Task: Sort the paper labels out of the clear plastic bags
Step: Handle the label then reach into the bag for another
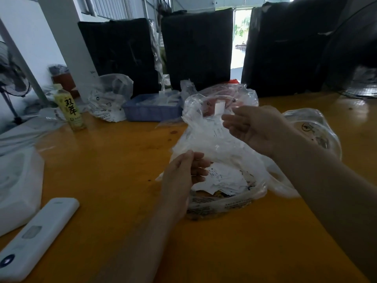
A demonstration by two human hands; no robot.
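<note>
A crumpled clear plastic bag (206, 137) hangs over the yellow table between my hands. My left hand (181, 176) pinches its lower edge. My right hand (253, 127) is raised palm-up behind the bag's upper right part, fingers loosely curled on the film. A small white paper label (219, 108) shows through the plastic near my right fingertips. Below the bag lies a printed plastic bag (226, 203) holding a heap of white paper labels (224, 180).
A blue tray (151, 113) with clear bags stands behind. Other filled plastic bags (110, 99) sit at back left and a further bag (314, 129) at right. A yellow bottle (69, 107) and a white remote (38, 231) are on the left. Black wrapped bales (197, 48) line the far edge.
</note>
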